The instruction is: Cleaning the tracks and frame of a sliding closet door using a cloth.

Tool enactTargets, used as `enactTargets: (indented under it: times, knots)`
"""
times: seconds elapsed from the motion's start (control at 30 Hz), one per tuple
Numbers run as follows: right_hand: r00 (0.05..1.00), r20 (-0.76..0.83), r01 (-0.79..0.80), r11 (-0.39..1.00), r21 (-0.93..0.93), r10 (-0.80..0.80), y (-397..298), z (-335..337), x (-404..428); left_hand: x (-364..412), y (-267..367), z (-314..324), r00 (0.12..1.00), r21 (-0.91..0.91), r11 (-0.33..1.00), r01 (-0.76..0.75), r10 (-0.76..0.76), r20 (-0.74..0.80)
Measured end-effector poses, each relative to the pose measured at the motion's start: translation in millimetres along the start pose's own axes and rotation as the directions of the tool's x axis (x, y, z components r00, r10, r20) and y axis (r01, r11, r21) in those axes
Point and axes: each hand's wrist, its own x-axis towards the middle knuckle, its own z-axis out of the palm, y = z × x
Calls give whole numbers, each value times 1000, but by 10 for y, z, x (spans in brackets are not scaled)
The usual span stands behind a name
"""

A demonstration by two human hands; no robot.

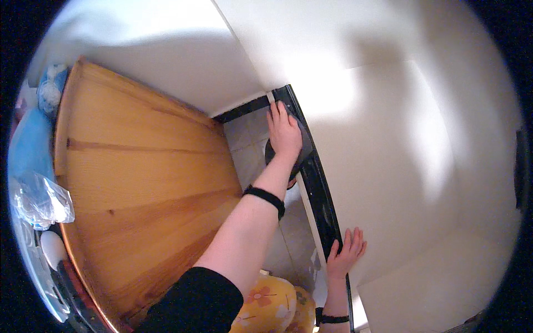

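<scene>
My left hand point(285, 132) reaches to the far end of a long black skirting board or ledge point(322, 200) at the foot of a pale wall. Beneath its palm and fingers is a dark grey cloth point(307, 143), pressed against the black surface; the fingers lie nearly together. Lower right, my right hand point(346, 254) rests with spread fingers where the black edge meets the wall, and nothing shows in it. Each wrist wears a black band. The underside of the left palm is hidden.
A wooden panel of a piece of furniture point(154, 166) stands on the left, beside grey floor tiles point(245, 137). Blue and clear plastic bags point(41, 200) lie at the far left rim. Yellow flowered fabric point(266, 299) is at the bottom. Pale walls point(395, 145) meet in a corner.
</scene>
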Motion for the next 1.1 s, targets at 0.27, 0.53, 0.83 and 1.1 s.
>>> enactTargets:
  times: [0.27, 0.53, 0.83, 1.1]
  knots:
    - [999, -34, 32, 999, 30, -31, 47, 52, -44, 187, 17, 14, 992, 201, 979, -29, 53, -112]
    - [997, -66, 39, 997, 73, -34, 103, 83, -69, 201, 63, 105, 997, 114, 993, 38, -31, -66]
    - [999, -49, -11, 1000, 21, 12, 47, 62, -63, 391, -16, 229, 932, 432, 848, -307, 359, -43]
    - [997, -77, 11, 997, 78, -5, 147, 83, -88, 343, 42, 69, 944, 438, 836, -331, 298, 143]
